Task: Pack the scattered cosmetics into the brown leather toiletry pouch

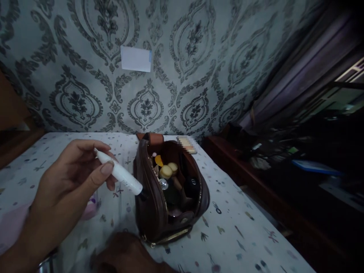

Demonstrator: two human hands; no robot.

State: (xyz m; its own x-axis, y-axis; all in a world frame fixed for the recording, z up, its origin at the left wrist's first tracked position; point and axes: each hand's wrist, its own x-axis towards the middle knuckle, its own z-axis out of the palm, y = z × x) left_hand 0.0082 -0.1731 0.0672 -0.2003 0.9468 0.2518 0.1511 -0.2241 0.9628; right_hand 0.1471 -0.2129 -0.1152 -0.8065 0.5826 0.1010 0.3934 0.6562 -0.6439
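My left hand (76, 185) pinches a slim white tube (121, 174) between thumb and fingers. The tube tapers to a point at its upper left, and its lower right end is dark, just in front of the bag's left side. Beside it a brown leather bag (148, 212) stands unzipped on the bed-like surface. Inside the bag are pale yellow round items (168, 170), a shiny clear ball (163, 184) and a black item (192, 187). My right hand (127, 254) is dark and smeared at the bottom edge, below the bag; its fingers are unclear.
A white patterned cloth (233, 227) covers the surface. Behind the bag lies a small flat palette-like item (187, 145). Pink items (91, 208) sit partly behind my left wrist. A patterned wall (182, 94) rises behind; a wooden edge (256, 201) runs along the right.
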